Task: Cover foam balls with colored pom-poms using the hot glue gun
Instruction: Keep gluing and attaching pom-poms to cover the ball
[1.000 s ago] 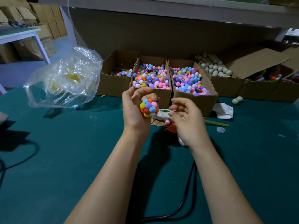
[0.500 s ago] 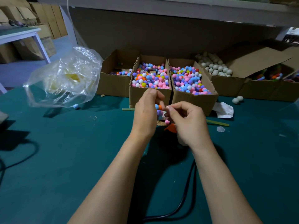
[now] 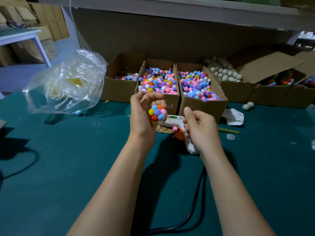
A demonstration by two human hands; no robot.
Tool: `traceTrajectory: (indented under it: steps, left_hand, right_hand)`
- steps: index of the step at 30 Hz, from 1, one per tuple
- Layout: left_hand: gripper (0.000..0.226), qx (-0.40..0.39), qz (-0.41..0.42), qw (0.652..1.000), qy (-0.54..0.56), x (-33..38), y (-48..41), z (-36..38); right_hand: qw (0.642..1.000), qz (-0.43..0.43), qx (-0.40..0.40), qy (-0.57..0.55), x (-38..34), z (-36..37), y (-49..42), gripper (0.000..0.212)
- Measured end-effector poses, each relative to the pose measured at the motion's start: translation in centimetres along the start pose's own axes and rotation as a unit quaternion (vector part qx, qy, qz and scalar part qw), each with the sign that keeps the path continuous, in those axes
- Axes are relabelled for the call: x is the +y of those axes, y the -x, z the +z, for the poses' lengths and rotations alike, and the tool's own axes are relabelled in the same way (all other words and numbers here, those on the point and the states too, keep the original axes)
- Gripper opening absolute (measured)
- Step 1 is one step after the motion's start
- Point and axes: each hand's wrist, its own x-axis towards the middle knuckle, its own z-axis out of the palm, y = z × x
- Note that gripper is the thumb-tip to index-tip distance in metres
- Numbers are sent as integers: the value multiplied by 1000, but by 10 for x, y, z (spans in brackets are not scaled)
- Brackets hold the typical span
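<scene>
One foam ball (image 3: 157, 114) — gun label (image 3: 173, 117) illegible

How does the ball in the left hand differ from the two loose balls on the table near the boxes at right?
The held ball is covered with coloured pom-poms on the side that shows; the loose balls are bare and off-white. The held ball sits in the grip of the left hand, raised off the table; the loose balls lie on it, side by side. All are round.
</scene>
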Motion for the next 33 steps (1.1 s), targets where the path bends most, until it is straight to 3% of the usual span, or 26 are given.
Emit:
traceTrajectory:
  steps: [5, 8, 12, 15, 18, 22, 27, 31, 33]
  left_hand:
    - [50, -1, 17, 996, -88, -3, 1, 2]
    - [48, -6, 22, 993, -120, -5, 2, 4]
    - [49, -16, 16, 990, -136, -10, 1, 4]
    - [51, 6, 5, 996, -93, -8, -1, 3]
    - [51, 48, -5, 997, 56, 3, -4, -4]
    - [47, 89, -22, 981, 169, 9, -6, -14]
    - [47, 95, -19, 984, 148, 7, -6, -12]
    - [45, 86, -12, 991, 103, 4, -7, -9]
    - [42, 78, -15, 993, 91, 4, -8, -8]
  right_hand:
    - [992, -78, -71, -64, -6, 2, 5, 3]
    - [992, -119, -42, -6, -3, 4, 7, 12]
    - [980, -172, 15, 100, 1, 8, 8, 7]
    - [979, -162, 56, 110, 4, 5, 6, 10]
    - [984, -115, 84, 104, 7, -4, -2, 16]
    - [992, -30, 61, 108, 12, -10, -8, 22]
    - [987, -49, -25, 153, 10, -1, -2, 46]
    - [983, -32, -99, 149, 17, 7, -1, 12]
    - [983, -31, -104, 146, 16, 8, 0, 17]
